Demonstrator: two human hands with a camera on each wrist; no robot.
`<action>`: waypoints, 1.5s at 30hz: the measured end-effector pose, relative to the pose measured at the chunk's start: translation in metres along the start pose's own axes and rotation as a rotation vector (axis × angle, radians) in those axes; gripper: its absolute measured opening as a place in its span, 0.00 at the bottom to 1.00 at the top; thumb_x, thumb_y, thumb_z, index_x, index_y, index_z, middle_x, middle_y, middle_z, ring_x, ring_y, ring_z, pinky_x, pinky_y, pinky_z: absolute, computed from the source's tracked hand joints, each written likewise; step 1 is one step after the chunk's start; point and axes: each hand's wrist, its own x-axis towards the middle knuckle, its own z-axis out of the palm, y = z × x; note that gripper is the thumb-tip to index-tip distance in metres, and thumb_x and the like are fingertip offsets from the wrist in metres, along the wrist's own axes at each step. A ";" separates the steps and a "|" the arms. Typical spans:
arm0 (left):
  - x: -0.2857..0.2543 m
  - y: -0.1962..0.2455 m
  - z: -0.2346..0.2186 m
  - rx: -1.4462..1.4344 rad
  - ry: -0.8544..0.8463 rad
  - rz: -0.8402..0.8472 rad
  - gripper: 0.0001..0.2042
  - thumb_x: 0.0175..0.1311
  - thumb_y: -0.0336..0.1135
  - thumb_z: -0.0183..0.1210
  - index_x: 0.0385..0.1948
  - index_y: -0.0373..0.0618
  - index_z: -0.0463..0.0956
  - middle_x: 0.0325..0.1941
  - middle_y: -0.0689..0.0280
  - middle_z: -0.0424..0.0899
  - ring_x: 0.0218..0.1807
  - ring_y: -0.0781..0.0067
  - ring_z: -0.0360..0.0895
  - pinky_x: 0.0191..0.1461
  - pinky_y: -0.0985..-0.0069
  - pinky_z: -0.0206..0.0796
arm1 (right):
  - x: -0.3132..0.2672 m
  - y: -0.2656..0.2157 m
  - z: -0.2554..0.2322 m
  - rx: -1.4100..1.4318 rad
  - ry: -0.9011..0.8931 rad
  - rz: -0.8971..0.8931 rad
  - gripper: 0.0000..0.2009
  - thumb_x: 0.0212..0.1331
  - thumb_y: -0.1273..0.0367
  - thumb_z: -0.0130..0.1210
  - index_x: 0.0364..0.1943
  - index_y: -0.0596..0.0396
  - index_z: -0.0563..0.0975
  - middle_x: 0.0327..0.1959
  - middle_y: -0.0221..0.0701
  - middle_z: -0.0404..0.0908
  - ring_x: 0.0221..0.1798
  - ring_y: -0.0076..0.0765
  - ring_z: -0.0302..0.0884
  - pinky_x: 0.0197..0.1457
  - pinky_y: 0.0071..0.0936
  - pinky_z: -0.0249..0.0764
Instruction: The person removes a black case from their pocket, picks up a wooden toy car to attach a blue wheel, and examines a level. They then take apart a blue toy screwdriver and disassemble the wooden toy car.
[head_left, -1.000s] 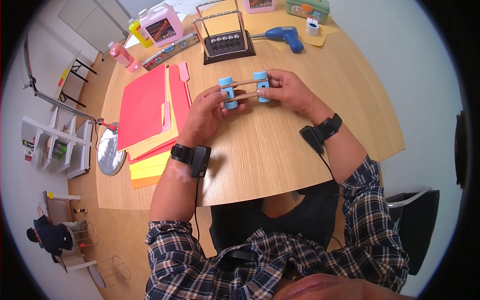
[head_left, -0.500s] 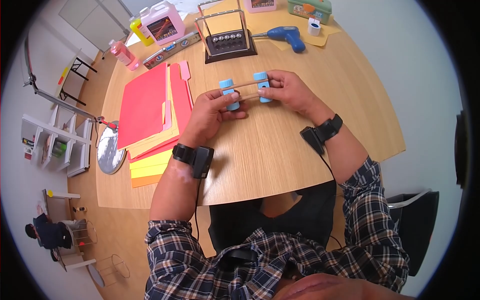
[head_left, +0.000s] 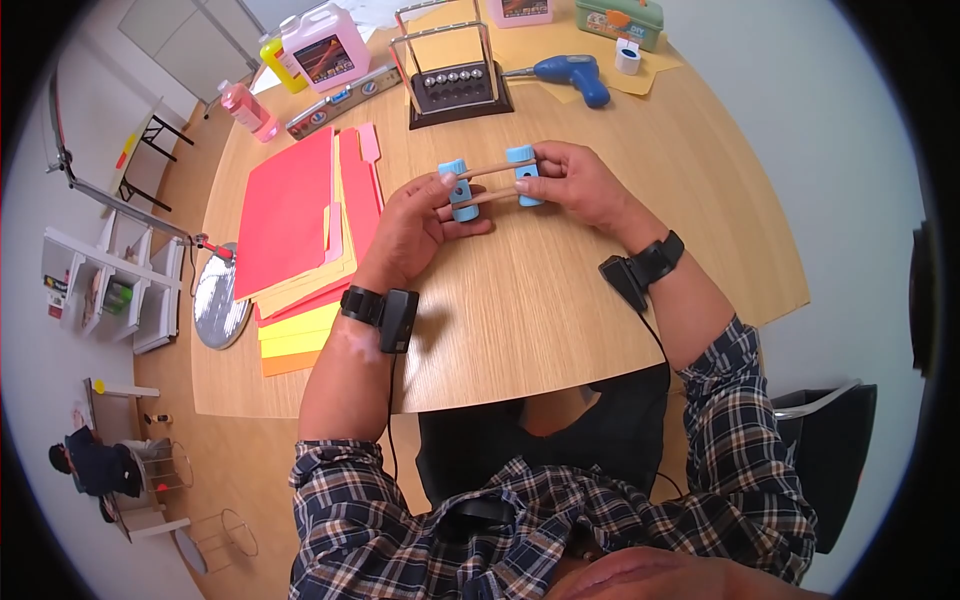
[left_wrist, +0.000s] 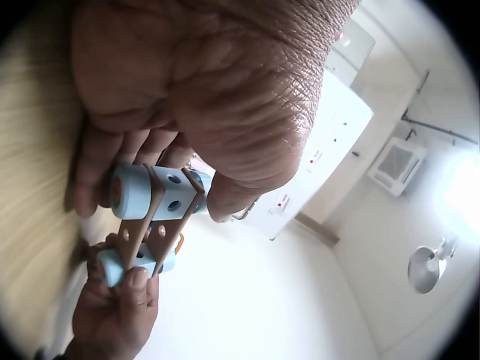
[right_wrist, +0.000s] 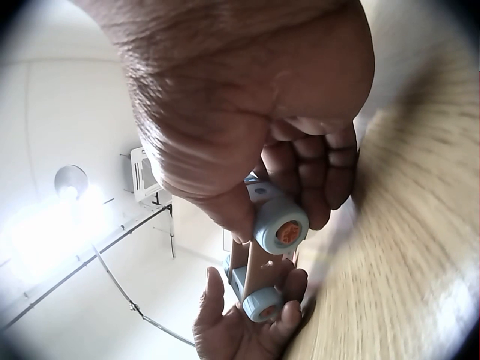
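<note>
Both hands hold up a small toy frame over the table: two wooden strips (head_left: pixel 490 170) with holes join light-blue blocks at either end. The left hand (head_left: pixel 412 212) grips the left blue block (head_left: pixel 461 190), thumb at its upper edge and fingers behind and beneath. In the left wrist view, that block (left_wrist: pixel 174 193) shows two dark holes on its face. The right hand (head_left: pixel 580 185) pinches the right blue block (head_left: pixel 527 172) between thumb and fingers. An orange screw head (right_wrist: pixel 289 232) sits inside its round blue end in the right wrist view.
Red, yellow and orange folders (head_left: pixel 285 215) lie left of the hands. Farther back stand a Newton's cradle (head_left: pixel 455 88), a spirit level (head_left: pixel 343 100), a pink jug (head_left: pixel 328 48) and a blue power screwdriver (head_left: pixel 575 72). A round metallic lamp base (head_left: pixel 222 300) is at the left edge.
The left thumb crossed over the left block's face, then drew back to its upper left edge, leaving the face uncovered. The right hand has stayed in place.
</note>
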 end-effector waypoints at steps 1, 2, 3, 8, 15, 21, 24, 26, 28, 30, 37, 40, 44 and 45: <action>0.000 -0.001 0.000 0.045 -0.018 0.010 0.21 0.79 0.40 0.62 0.62 0.31 0.77 0.54 0.54 0.89 0.57 0.56 0.90 0.64 0.53 0.87 | 0.000 0.000 0.000 -0.009 0.003 -0.001 0.18 0.71 0.72 0.68 0.61 0.65 0.80 0.45 0.28 0.89 0.46 0.20 0.85 0.51 0.22 0.83; 0.001 -0.002 -0.001 0.045 -0.018 0.010 0.21 0.79 0.40 0.62 0.62 0.31 0.77 0.54 0.54 0.89 0.57 0.56 0.90 0.64 0.53 0.87 | 0.000 0.000 -0.001 -0.009 0.003 -0.001 0.18 0.71 0.72 0.68 0.61 0.65 0.80 0.45 0.28 0.89 0.46 0.20 0.85 0.51 0.22 0.83; 0.001 -0.003 -0.003 0.070 -0.028 0.003 0.20 0.79 0.38 0.63 0.62 0.31 0.78 0.54 0.54 0.89 0.57 0.56 0.90 0.64 0.54 0.87 | 0.000 0.001 -0.001 -0.008 0.005 -0.007 0.19 0.71 0.72 0.68 0.61 0.65 0.80 0.45 0.28 0.89 0.46 0.20 0.85 0.51 0.23 0.84; 0.004 -0.006 -0.006 0.069 -0.012 -0.009 0.15 0.78 0.32 0.63 0.60 0.33 0.79 0.54 0.56 0.89 0.56 0.59 0.90 0.64 0.57 0.87 | 0.001 0.002 -0.001 0.000 0.015 -0.021 0.19 0.71 0.72 0.69 0.62 0.65 0.79 0.45 0.28 0.89 0.46 0.21 0.85 0.51 0.24 0.84; 0.004 -0.006 -0.005 0.137 -0.065 0.086 0.14 0.78 0.33 0.64 0.57 0.35 0.81 0.51 0.58 0.90 0.49 0.64 0.90 0.55 0.65 0.87 | 0.000 -0.002 -0.004 -0.126 0.115 -0.195 0.25 0.71 0.68 0.71 0.67 0.64 0.78 0.54 0.33 0.87 0.54 0.24 0.84 0.57 0.26 0.83; -0.006 0.001 0.005 0.245 -0.172 -0.060 0.14 0.77 0.34 0.65 0.55 0.33 0.83 0.44 0.58 0.91 0.43 0.67 0.90 0.49 0.70 0.84 | -0.003 -0.012 -0.001 -0.082 0.087 -0.226 0.24 0.73 0.63 0.70 0.66 0.63 0.80 0.55 0.32 0.87 0.58 0.26 0.85 0.64 0.27 0.81; -0.010 0.001 0.013 0.264 -0.203 -0.148 0.14 0.77 0.34 0.65 0.54 0.32 0.84 0.43 0.57 0.91 0.42 0.66 0.90 0.51 0.70 0.85 | -0.005 -0.012 0.002 -0.096 0.022 -0.201 0.21 0.75 0.62 0.68 0.63 0.62 0.82 0.55 0.32 0.88 0.58 0.26 0.85 0.64 0.27 0.81; -0.011 -0.001 0.015 0.265 -0.203 -0.186 0.14 0.76 0.34 0.66 0.54 0.32 0.84 0.43 0.56 0.92 0.41 0.66 0.91 0.51 0.70 0.86 | -0.007 -0.011 0.005 -0.098 -0.015 -0.177 0.20 0.75 0.62 0.68 0.61 0.62 0.83 0.54 0.32 0.89 0.58 0.26 0.85 0.64 0.27 0.81; -0.011 0.000 0.014 0.259 -0.182 -0.200 0.15 0.76 0.34 0.66 0.55 0.31 0.84 0.44 0.56 0.92 0.41 0.66 0.91 0.51 0.69 0.87 | -0.008 -0.011 0.007 -0.119 -0.106 -0.157 0.18 0.75 0.64 0.67 0.60 0.61 0.84 0.52 0.31 0.90 0.55 0.26 0.86 0.63 0.27 0.81; -0.010 -0.001 0.014 0.262 -0.183 -0.205 0.15 0.76 0.34 0.66 0.55 0.31 0.84 0.44 0.56 0.92 0.41 0.66 0.91 0.51 0.69 0.88 | -0.008 -0.010 0.008 -0.123 -0.132 -0.140 0.16 0.76 0.66 0.66 0.60 0.61 0.84 0.53 0.31 0.90 0.56 0.26 0.86 0.64 0.27 0.82; -0.006 -0.004 0.011 0.257 -0.197 -0.211 0.15 0.76 0.34 0.66 0.56 0.31 0.83 0.45 0.56 0.92 0.41 0.66 0.92 0.50 0.68 0.89 | -0.011 -0.012 0.012 -0.116 -0.117 -0.142 0.13 0.74 0.67 0.67 0.55 0.60 0.87 0.48 0.30 0.92 0.52 0.24 0.87 0.59 0.25 0.83; -0.005 -0.004 0.009 0.212 -0.203 -0.216 0.15 0.77 0.34 0.65 0.56 0.31 0.83 0.45 0.56 0.92 0.41 0.65 0.92 0.51 0.68 0.89 | -0.013 -0.017 0.013 -0.093 -0.111 -0.144 0.12 0.74 0.69 0.67 0.55 0.59 0.88 0.48 0.30 0.93 0.51 0.24 0.88 0.59 0.25 0.83; -0.006 -0.001 0.006 0.175 -0.234 -0.206 0.16 0.78 0.35 0.63 0.57 0.31 0.82 0.45 0.55 0.92 0.42 0.64 0.92 0.51 0.68 0.88 | -0.012 -0.017 0.012 -0.095 -0.111 -0.154 0.11 0.73 0.71 0.68 0.54 0.59 0.89 0.48 0.32 0.93 0.51 0.25 0.89 0.59 0.24 0.84; -0.005 -0.001 0.004 0.136 -0.259 -0.211 0.17 0.78 0.35 0.63 0.57 0.30 0.82 0.46 0.54 0.91 0.43 0.64 0.92 0.52 0.68 0.88 | -0.010 -0.015 0.011 -0.067 -0.116 -0.151 0.11 0.72 0.72 0.68 0.54 0.60 0.89 0.49 0.32 0.93 0.51 0.25 0.89 0.58 0.24 0.84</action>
